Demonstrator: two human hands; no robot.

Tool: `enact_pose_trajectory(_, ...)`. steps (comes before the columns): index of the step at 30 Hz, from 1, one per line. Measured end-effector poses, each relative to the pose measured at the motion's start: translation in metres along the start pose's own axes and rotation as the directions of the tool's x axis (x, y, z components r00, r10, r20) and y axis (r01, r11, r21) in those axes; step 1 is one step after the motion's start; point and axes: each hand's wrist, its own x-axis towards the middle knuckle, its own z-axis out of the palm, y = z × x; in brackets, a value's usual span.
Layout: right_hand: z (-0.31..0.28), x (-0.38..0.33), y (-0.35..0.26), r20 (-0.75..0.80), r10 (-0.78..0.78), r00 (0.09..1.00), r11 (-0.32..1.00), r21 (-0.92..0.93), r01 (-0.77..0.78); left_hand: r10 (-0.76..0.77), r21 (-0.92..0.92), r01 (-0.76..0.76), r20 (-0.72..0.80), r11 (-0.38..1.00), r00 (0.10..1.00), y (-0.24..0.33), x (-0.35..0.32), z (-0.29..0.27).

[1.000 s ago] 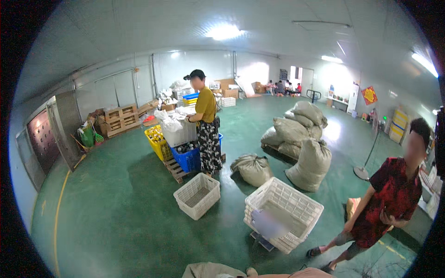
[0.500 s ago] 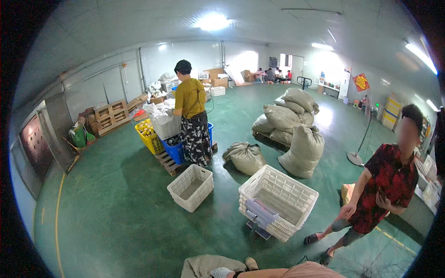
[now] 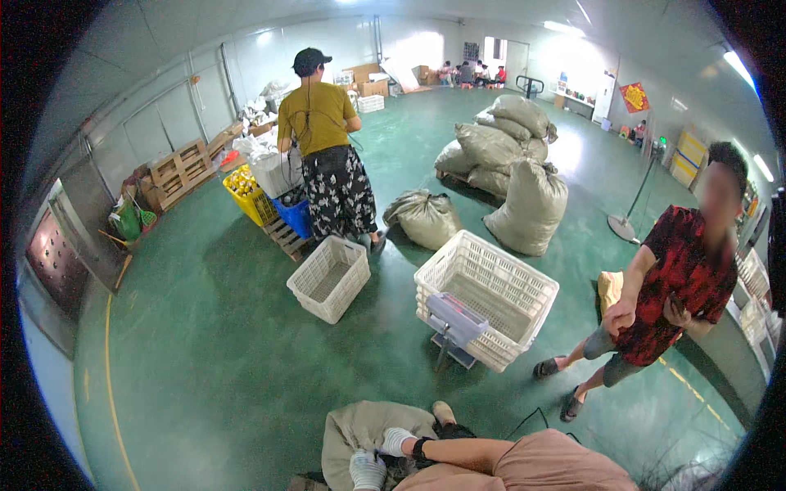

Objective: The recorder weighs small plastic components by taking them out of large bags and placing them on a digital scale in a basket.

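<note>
A grey-green woven sack (image 3: pixel 348 430) stands at the lower edge, right in front of me. My left hand (image 3: pixel 367 471), in a striped white-and-grey glove, is closed on the sack's near edge. Just to the right, my right hand (image 3: pixel 397 442) wears a matching glove, with a black band at the wrist, and its fingers are closed at the sack's mouth. Something dark shows between the hands; I cannot make out what it is. Ahead of the sack, stacked white crates (image 3: pixel 512 315) rest on a platform scale with a grey display unit (image 3: pixel 457 319).
Another white crate (image 3: pixel 329 282) is on the green floor. A person in a mustard shirt (image 3: pixel 323 119) stands by a yellow crate (image 3: pixel 250 196) and a blue crate (image 3: pixel 293 214). Full sacks (image 3: pixel 528 209) are piled beyond. To the right stands a person in a red-black shirt (image 3: pixel 684 262).
My view has tilted downward, so more of the sack and both gloved hands show; before, only one glove was visible. The person in mustard has turned and shifted beside the crates.
</note>
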Motion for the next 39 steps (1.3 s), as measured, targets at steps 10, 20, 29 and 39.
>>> enact_pose_trajectory(10, -0.027, -0.016, -0.016, -0.250, -0.051, 0.967, 0.999, 0.005, 0.054, -0.265, -0.240, 0.253, -0.023, 0.937, 0.964, 0.006, 0.000, -0.028)
enact_pose_trajectory(20, -0.015, -0.024, -0.012, -0.233, -0.056, 0.971, 0.946, 0.300, 0.126, -0.642, -0.617, 0.582, 0.156, 0.529, 0.750, 0.017, -0.016, -0.030)
enact_pose_trajectory(29, -0.043, -0.030, 0.002, 0.042, 0.232, 0.972, 0.738, 0.643, -0.204, -0.508, -0.516, 0.395, -0.093, 0.760, 0.857, 0.020, -0.027, -0.023)
enact_pose_trajectory(39, -0.060, 0.012, -0.019, 0.251, 0.170, 0.953, 0.983, -0.113, -0.145, -0.279, -0.391, 0.217, -0.109, 0.895, 0.954, 0.022, -0.025, -0.027)
